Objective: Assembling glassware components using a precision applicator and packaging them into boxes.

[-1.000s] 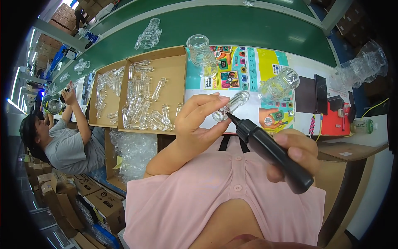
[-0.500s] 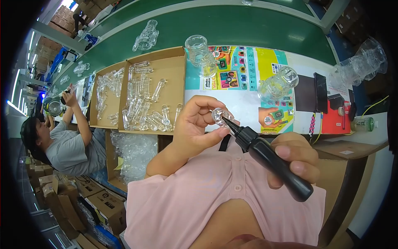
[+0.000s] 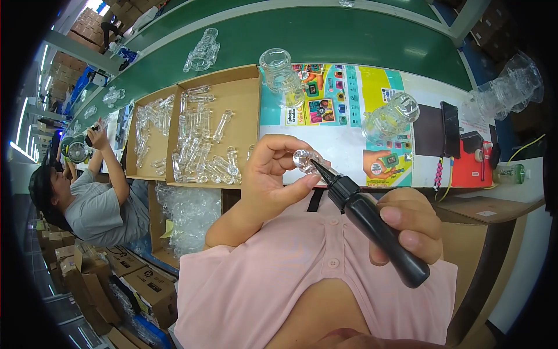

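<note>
Between the thumb and fingers of my left hand [image 3: 273,174] is a small clear plastic part [image 3: 303,160] with a round end turned up. My right hand [image 3: 414,224] is wrapped around a black squeeze bottle [image 3: 381,232], tilted so that its narrow nozzle [image 3: 321,168] meets the round end of the clear part. Whether any liquid comes out is too small to tell. To the left, a cardboard tray [image 3: 241,110] holds many loose clear tube-shaped pieces [image 3: 195,136].
Larger clear plastic assemblies [image 3: 282,75] stand on printed sheets [image 3: 325,93], with another [image 3: 392,116] to the right. Stacked clear cups [image 3: 508,90] lie at far right, near a red box [image 3: 475,160]. Beyond runs a green belt [image 3: 349,38]. A co-worker [image 3: 104,198] sits at left.
The bottle and my right hand have shifted slightly left and down. The clear part has turned a little in my left fingers, and the nozzle tip is still at it.
</note>
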Demonstrator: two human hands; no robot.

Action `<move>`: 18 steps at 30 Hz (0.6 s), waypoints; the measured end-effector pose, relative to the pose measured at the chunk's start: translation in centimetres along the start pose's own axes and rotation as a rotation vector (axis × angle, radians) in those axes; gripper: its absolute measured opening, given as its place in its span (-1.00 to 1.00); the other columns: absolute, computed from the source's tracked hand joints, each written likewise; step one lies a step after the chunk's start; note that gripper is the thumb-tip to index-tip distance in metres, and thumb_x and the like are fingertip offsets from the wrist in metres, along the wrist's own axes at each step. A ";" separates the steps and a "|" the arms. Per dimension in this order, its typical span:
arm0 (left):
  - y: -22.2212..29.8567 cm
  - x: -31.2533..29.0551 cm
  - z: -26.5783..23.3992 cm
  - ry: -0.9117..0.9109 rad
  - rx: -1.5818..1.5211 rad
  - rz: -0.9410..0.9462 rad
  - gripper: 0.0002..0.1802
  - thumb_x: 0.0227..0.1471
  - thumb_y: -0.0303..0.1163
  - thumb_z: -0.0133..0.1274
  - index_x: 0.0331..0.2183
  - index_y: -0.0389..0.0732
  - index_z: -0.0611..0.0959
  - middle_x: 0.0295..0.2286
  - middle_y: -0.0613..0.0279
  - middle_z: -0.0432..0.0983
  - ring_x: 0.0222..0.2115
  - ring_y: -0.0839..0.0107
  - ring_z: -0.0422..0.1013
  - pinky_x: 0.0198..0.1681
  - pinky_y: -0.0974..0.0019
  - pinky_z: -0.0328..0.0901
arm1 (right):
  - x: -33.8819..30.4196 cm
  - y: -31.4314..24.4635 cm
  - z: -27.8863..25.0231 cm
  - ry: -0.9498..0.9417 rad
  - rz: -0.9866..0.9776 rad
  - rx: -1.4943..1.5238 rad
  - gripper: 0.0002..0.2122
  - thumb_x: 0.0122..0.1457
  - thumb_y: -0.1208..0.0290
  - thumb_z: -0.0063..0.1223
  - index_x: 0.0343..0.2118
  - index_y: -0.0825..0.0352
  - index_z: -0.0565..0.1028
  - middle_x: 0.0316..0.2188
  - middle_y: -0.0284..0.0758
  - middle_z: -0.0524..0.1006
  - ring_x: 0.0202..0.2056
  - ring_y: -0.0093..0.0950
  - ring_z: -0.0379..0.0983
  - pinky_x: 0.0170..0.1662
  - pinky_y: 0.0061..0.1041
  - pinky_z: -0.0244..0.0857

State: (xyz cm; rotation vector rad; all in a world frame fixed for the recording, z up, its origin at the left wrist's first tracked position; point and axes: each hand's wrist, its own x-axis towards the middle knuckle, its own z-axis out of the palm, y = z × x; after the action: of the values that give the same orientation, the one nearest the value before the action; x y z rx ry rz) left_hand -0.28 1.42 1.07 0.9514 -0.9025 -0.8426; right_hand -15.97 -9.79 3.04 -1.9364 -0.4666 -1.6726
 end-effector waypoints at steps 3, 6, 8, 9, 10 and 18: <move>-0.2 -0.1 -0.2 -0.005 0.040 0.029 -0.57 -0.20 -0.69 0.08 -0.23 -0.28 0.31 -0.33 0.10 0.39 -0.25 0.31 0.42 -0.20 0.36 0.34 | 0.1 0.1 -0.3 -0.032 -0.018 -0.030 -0.63 -0.03 0.37 0.11 -0.23 0.42 0.24 -0.34 0.00 0.40 -0.65 -0.43 0.33 -0.68 -0.57 0.24; -0.3 -0.1 -0.2 0.016 0.071 0.057 -0.57 -0.20 -0.69 0.09 -0.24 -0.28 0.32 -0.32 0.09 0.39 -0.24 0.30 0.42 -0.20 0.36 0.33 | 0.2 0.2 -0.5 -0.074 -0.030 -0.064 -0.58 0.04 0.24 0.05 -0.20 0.45 0.20 -0.37 0.02 0.38 -0.64 -0.40 0.33 -0.72 -0.56 0.26; -0.6 -0.1 -0.3 0.005 0.116 0.115 -0.56 -0.21 -0.69 0.09 -0.23 -0.29 0.32 -0.32 0.09 0.39 -0.23 0.29 0.42 -0.19 0.37 0.33 | 0.0 0.1 -0.4 -0.074 -0.026 -0.068 -0.58 0.04 0.23 0.04 -0.21 0.45 0.20 -0.38 0.02 0.38 -0.64 -0.40 0.32 -0.72 -0.57 0.25; -0.6 0.0 -0.4 0.005 0.116 0.115 -0.56 -0.21 -0.69 0.09 -0.23 -0.29 0.32 -0.32 0.09 0.39 -0.23 0.29 0.42 -0.19 0.37 0.33 | -0.2 -0.2 -0.2 -0.014 0.031 -0.053 -0.61 -0.02 0.32 0.11 -0.23 0.41 0.24 -0.35 -0.01 0.41 -0.62 -0.41 0.35 -0.66 -0.57 0.26; -0.7 0.1 -0.5 -0.002 0.175 0.158 -0.56 -0.22 -0.69 0.09 -0.24 -0.29 0.32 -0.31 0.09 0.40 -0.24 0.30 0.42 -0.20 0.37 0.33 | -0.3 -0.4 0.0 0.046 0.088 -0.038 -0.62 -0.09 0.40 0.18 -0.25 0.37 0.27 -0.33 -0.03 0.44 -0.59 -0.42 0.38 -0.60 -0.56 0.26; -0.8 0.3 -0.7 0.030 0.467 0.324 -0.57 -0.31 -0.67 0.17 -0.29 -0.27 0.40 -0.33 0.09 0.45 -0.27 0.32 0.43 -0.24 0.35 0.32 | 0.9 -0.9 -1.5 -0.067 0.265 -0.160 -0.58 0.11 0.19 -0.10 -0.18 0.48 0.18 -0.38 -0.11 0.36 -0.52 -0.41 0.33 -0.59 -0.58 0.29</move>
State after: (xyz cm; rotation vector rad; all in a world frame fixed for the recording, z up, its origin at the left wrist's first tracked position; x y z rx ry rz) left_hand 0.26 1.13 0.22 1.1725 -1.2180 -0.3431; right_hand -17.48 -10.04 4.19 -2.0709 -0.0946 -1.5170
